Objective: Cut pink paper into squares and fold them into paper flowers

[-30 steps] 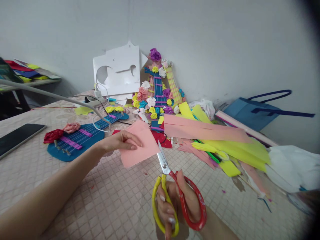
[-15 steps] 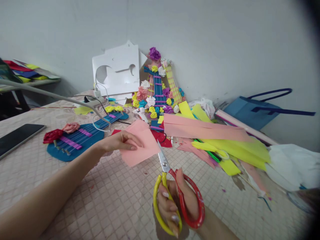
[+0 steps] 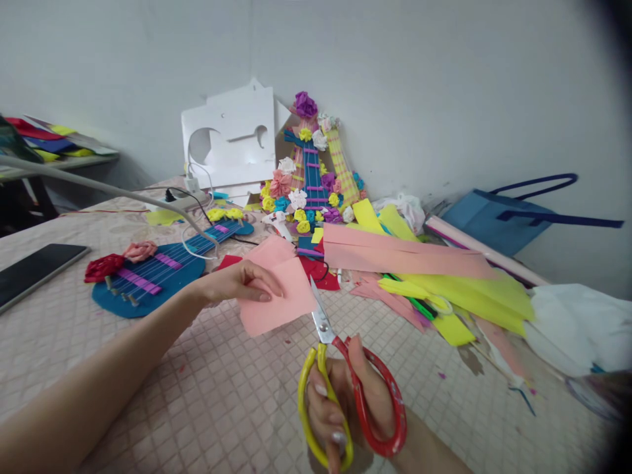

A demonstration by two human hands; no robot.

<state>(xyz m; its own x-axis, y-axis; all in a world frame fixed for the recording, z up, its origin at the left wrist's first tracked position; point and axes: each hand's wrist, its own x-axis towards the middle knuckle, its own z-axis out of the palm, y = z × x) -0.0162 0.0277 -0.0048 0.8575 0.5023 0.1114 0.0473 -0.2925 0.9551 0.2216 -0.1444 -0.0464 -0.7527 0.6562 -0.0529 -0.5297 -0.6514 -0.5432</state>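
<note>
Pinched in my left hand (image 3: 249, 282) is a folded piece of pink crepe paper (image 3: 289, 299), held above the table. My right hand (image 3: 340, 401) grips a pair of scissors (image 3: 323, 329) with one yellow and one red handle. The scissor blades point up and away, nearly closed, right at the paper's right edge; whether paper sits between them I cannot tell. Just left of my left hand lies a blue guitar-shaped craft (image 3: 182, 263) with a red and a pink paper flower on it.
Pink crepe strips (image 3: 405, 253) and yellow paper (image 3: 474, 299) lie to the right, beside a blue bag (image 3: 496, 220). Flower-covered guitars (image 3: 311, 171) lean on the wall near a white cut-out board (image 3: 230, 141). A glue gun (image 3: 279, 226), a power cable (image 3: 113, 191) and a phone (image 3: 39, 273) are around.
The scissor handles have spread a little wider, and the right hand has shifted slightly left and down. The pink paper has turned slightly in my left hand.
</note>
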